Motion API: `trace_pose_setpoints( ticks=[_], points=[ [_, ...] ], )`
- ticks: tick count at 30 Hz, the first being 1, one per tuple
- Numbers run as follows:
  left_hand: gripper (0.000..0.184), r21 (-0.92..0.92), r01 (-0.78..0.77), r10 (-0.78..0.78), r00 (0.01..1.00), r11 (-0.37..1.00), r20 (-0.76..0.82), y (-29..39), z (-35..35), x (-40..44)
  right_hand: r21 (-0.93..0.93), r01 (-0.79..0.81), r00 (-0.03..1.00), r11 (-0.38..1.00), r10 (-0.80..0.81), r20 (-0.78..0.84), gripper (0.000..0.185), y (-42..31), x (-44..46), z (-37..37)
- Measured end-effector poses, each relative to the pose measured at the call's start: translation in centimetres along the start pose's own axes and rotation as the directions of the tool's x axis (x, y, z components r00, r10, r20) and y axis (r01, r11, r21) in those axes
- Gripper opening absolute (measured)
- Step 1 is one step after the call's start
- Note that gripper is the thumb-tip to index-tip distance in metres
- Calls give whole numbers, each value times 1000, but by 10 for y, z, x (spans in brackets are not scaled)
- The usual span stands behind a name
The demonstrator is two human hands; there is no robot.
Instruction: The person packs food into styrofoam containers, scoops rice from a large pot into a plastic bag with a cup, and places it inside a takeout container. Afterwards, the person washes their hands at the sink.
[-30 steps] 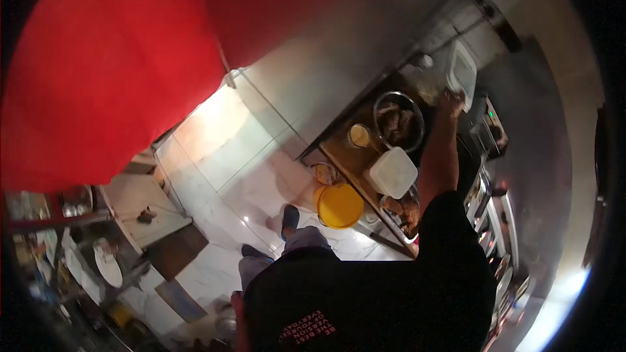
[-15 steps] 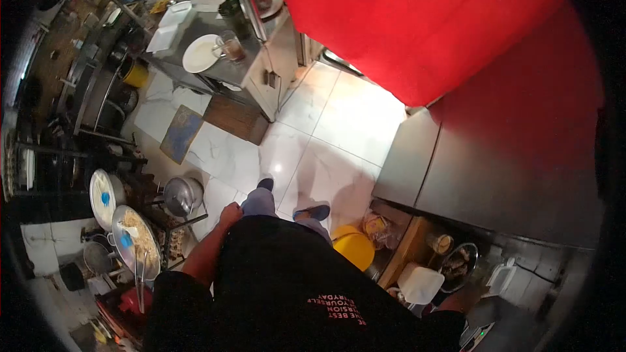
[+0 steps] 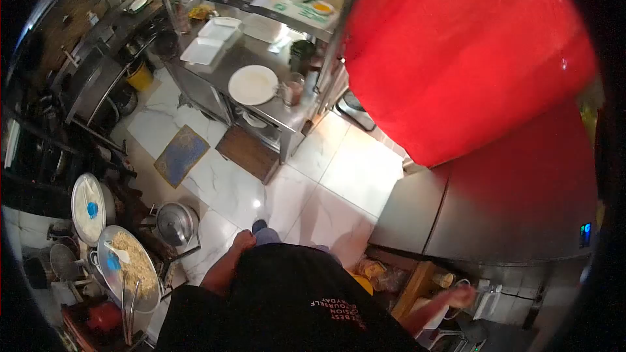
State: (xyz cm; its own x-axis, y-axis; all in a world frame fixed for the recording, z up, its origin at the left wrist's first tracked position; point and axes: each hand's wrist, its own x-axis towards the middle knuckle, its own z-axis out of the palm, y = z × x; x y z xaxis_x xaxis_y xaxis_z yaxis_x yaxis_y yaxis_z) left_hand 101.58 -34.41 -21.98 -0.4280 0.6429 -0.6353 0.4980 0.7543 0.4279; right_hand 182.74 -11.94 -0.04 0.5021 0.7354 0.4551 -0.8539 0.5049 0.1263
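My left hand (image 3: 244, 241) hangs beside my leg with its fingers curled in, and nothing shows in it. On the right, my right hand (image 3: 462, 296) is stretched out over a low shelf unit by the steel cabinet. It is blurred and its fingers are not distinct. Under that forearm is a white container (image 3: 427, 313), partly covered. A jar (image 3: 443, 279) stands just beyond, near the hand. Whether the hand touches either one, I cannot tell.
Ahead stands a steel counter (image 3: 215, 75) with a white plate (image 3: 253, 85) and a glass mug (image 3: 293, 89). A large pan of food (image 3: 134, 254) with tongs is at left, beside a lidded pot (image 3: 176, 223). A red curtain (image 3: 469, 45) hangs at upper right, over the steel cabinet (image 3: 502, 202).
My right arm has come into view, reaching out over the shelf on the right. The view has shifted so the counter shows further right and lower. My left hand stays by my leg.
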Motion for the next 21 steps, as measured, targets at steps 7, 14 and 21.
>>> trace_pose_setpoints(
  ticks=[7, 14, 21],
  points=[
    [26, 4, -232, 217, 904, 973, -370, -101, -91, 43, -861, -114, 120, -495, 854, -507, 33, 461, -341, -45],
    [27, -697, -109, -369, 785, 709, -498, -272, -76, 45, -974, 109, -389, -197, 893, -224, 21, 685, -465, -1],
    [25, -968, -70, -569, 797, 243, -200, -257, -82, -76, -642, 719, -218, -264, 792, -570, 19, 786, -482, -130]
  ],
)
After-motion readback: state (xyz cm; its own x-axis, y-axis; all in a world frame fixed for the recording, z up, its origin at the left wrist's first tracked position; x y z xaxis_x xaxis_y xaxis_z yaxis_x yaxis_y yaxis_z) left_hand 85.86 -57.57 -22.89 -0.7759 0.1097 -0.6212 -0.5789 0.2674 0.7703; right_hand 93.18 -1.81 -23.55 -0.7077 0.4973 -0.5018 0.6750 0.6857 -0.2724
